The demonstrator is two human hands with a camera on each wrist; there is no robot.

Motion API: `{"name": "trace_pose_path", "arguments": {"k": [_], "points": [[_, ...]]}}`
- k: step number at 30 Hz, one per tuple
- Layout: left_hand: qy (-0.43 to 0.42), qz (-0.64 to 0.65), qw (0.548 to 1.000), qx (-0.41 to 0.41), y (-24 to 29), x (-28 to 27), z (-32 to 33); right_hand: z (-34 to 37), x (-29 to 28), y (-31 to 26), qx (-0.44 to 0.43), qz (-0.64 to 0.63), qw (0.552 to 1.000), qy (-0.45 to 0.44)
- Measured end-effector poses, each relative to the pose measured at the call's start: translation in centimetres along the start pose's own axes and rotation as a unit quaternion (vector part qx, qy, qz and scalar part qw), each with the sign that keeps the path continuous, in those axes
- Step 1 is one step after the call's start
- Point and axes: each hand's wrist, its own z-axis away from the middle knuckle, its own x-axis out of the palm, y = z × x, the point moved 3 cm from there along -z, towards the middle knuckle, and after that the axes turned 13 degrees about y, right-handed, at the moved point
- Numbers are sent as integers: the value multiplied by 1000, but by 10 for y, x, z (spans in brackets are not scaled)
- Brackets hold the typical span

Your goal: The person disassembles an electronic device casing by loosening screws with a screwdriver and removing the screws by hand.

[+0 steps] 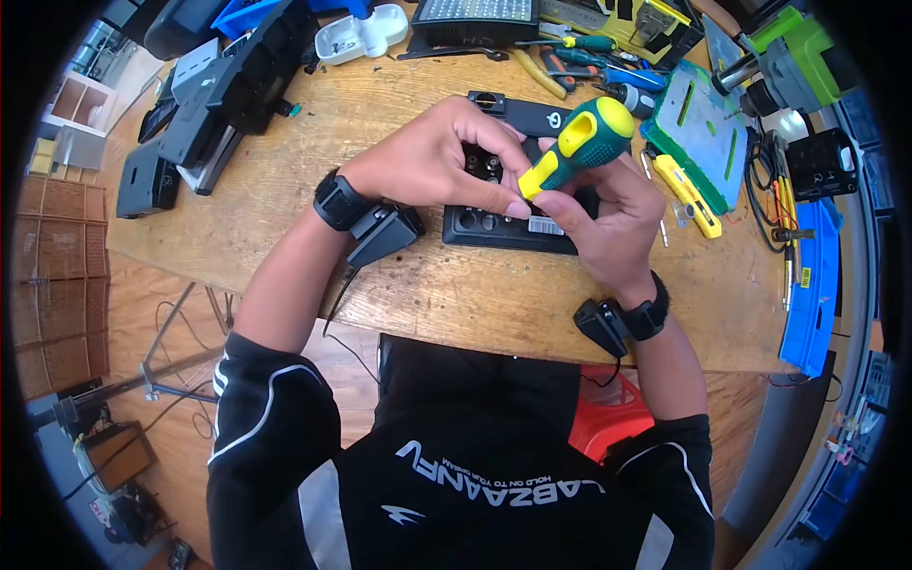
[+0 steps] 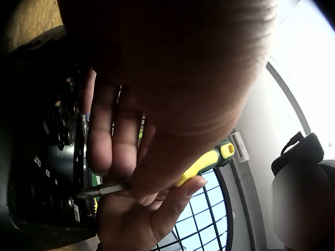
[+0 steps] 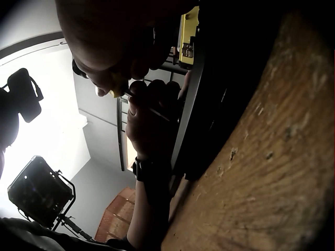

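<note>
A screwdriver [image 1: 594, 138] with a green and yellow handle tilts over a black device [image 1: 465, 233] that bears a white label [image 1: 546, 225]. The right hand [image 1: 622, 209] grips its handle, thumb low near the collar. The left hand [image 1: 427, 157] reaches in from the other side and pinches the metal shaft [image 2: 107, 189] between thumb and finger, its other fingers extended over the device. In the left wrist view the tip points at the device's panel beside a small label [image 2: 76, 212]; whether it touches a screw I cannot tell. The right wrist view is dark around both hands.
Black equipment [image 1: 223, 104] stands at the table's left. A white tray [image 1: 361, 36] lies at the back. Pliers and screwdrivers [image 1: 594, 71] lie behind the device. To the right are a yellow cutter [image 1: 689, 195], a green-edged plate [image 1: 698, 133], cables and a blue bin [image 1: 810, 294].
</note>
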Motion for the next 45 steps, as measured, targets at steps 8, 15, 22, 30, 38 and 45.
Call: {"name": "trace_pose_path", "arguments": {"k": [8,15,22,30,38,45], "points": [[2,11,1000,-6,4,1,0,0,3,-4,-9,4,1000,-15],[6,-2,1000,-7,4,2,2,0,1,-3,-22,19,999,-39],[17,2,1000,26,0,2,2,3,2,0,-12,1,1000,-27],[26,2,1000,1,-3,3,3,0,3,-3,-39,-2,998,-54],[-8,-18,1000,24,2,2,2,7,1,5,45,-3,998,-32],[1,-22,1000,14,-2,6,2,3,3,3,-5,-21,999,-45]]}}
